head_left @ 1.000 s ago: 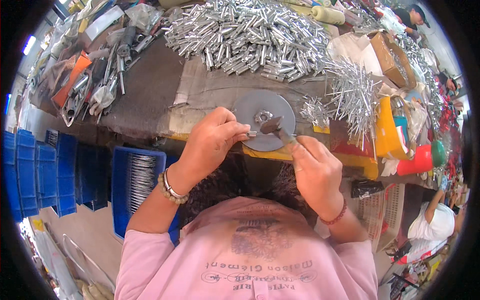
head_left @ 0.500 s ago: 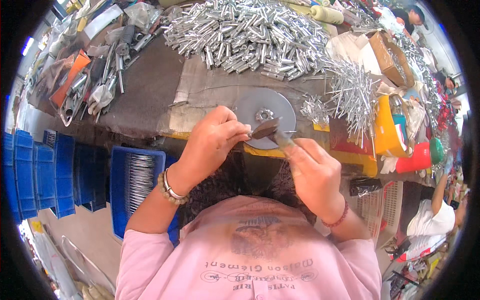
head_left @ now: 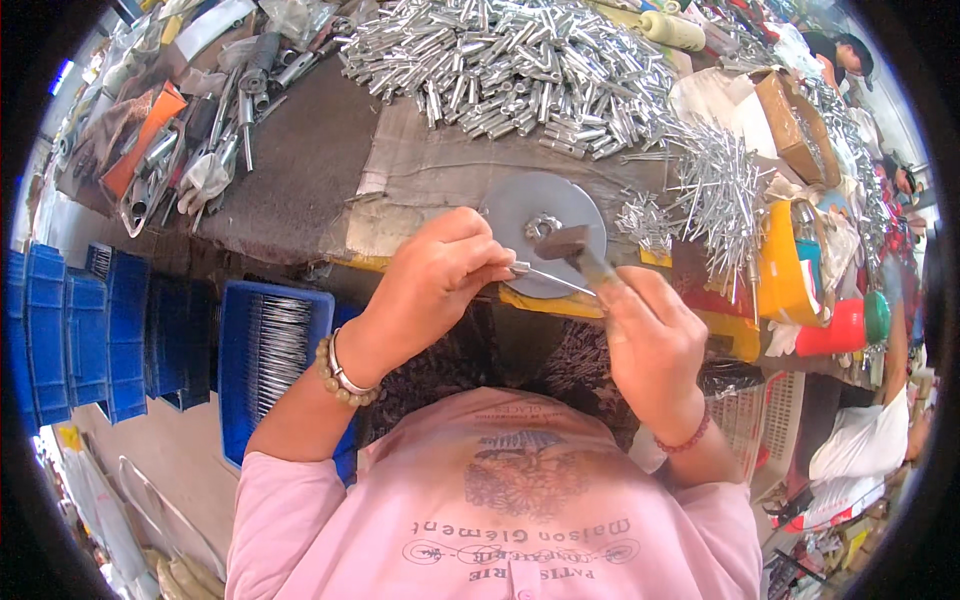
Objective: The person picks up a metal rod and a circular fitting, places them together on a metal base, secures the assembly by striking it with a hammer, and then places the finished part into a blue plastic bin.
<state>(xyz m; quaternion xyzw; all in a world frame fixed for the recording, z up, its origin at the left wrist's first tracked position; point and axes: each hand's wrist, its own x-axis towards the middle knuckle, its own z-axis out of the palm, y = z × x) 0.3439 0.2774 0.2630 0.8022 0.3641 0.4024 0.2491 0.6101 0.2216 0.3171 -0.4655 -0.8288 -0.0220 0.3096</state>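
My left hand (head_left: 440, 280) is closed, thumb and fingers pinching the thicker end of a thin metal rod (head_left: 560, 282). The rod slants down to the right toward my other hand, over the near rim of a round grey disc (head_left: 582, 205). Wrapped round its handle, my right hand (head_left: 655, 340) grips a hammer. The dark hammer head (head_left: 562, 243) is above the disc, just beyond the rod. On the disc's middle sits a small shiny ring-shaped metal part (head_left: 542, 226), partly beside the hammer head.
A big heap of metal tubes (head_left: 510, 70) lies at the back of the bench. Thin rods (head_left: 715, 190) are piled at right, near a yellow container (head_left: 785, 265) and a red one (head_left: 830, 327). Below left, a blue crate (head_left: 232, 370) holds metal rods. Other people work at far right.
The hammer head has moved away from my left fingertips, and the rod now shows tilted down to the right. My right hand has shifted slightly right and down. The whole view has shifted a little.
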